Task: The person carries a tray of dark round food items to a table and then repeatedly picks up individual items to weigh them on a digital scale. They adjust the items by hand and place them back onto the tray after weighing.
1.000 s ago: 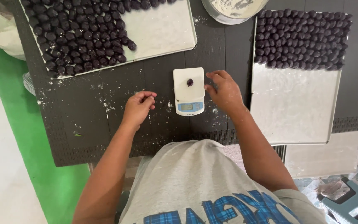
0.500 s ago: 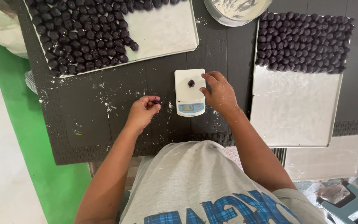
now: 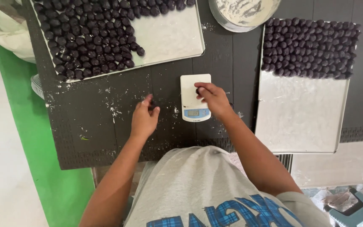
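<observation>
Two trays of dark dough balls flank a small white scale (image 3: 195, 97) on the black desk (image 3: 106, 126). The right hand (image 3: 212, 98) pinches one dark ball (image 3: 198, 91) on the scale's platform. The left hand (image 3: 144, 117) rests loosely curled on the desk just left of the scale (whether its fingers grip anything is hidden). A flour bowl (image 3: 243, 12) sits behind.

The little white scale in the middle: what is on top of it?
One small dark ball sits on the white scale, pinched by the right hand. That hand covers the platform's right side; anything beneath it is hidden.
</observation>
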